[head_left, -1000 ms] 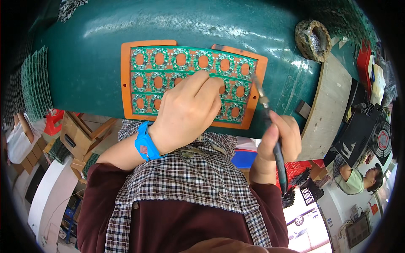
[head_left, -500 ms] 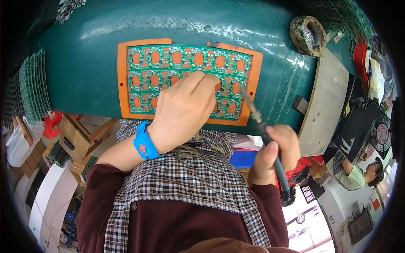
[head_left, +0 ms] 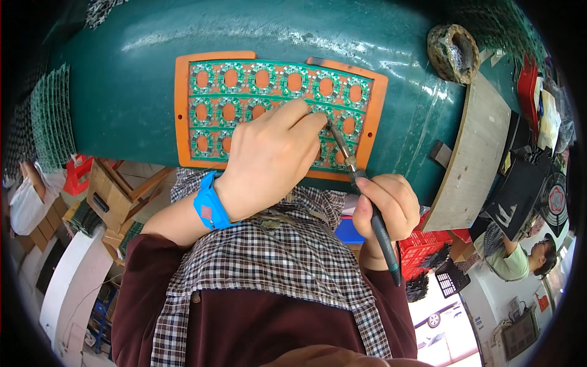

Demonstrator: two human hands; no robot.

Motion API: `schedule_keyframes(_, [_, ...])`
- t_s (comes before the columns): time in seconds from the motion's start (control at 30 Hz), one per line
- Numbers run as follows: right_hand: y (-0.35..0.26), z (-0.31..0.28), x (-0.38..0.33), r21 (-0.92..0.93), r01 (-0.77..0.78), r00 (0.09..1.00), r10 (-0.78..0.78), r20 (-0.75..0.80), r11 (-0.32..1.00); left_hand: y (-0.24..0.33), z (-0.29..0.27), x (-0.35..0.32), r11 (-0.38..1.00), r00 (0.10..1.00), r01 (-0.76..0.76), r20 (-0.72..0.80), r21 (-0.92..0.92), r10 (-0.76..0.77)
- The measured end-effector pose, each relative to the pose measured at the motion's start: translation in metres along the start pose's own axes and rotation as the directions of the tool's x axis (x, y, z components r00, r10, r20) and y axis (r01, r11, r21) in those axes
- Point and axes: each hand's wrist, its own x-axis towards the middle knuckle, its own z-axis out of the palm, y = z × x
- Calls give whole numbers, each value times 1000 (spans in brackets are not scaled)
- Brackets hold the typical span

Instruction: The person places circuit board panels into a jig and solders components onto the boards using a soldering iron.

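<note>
R hand (head_left: 394,207) was clamped round the soldering iron (head_left: 386,246), metal tip (head_left: 335,133) angled up-left, v close to the L hand's (head_left: 272,147) fingertips; can't tell if it touched anything. L hand was bunched over the mid row of the green PCB panel (head_left: 244,95); tips hidden, so idk if they were pinching smth. Panel lay in an orange frame (head_left: 183,142) on the green desk (head_left: 122,110). Blue wristband (head_left: 210,200) sat behind the L hand. Rough round pot (head_left: 437,54) stood near the desk's R end, w/ a gray board (head_left: 476,144) nearby.
</note>
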Motion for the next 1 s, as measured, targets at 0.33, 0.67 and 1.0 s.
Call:
schedule_keyframes(0.33, [1,2,-6,-30,-83,993,80,-88,996,-3,5,2,999,1000,12,25,-35,-11])
schedule_keyframes(0.67, [-7,-8,-11,39,-193,980,194,-46,981,0,0,0,999,1000,29,13,-38,-28])
schedule_keyframes(1.0, [-12,0,-36,-76,-73,989,63,-133,994,-2,12,-20,994,999,-49,-10,-102,48])
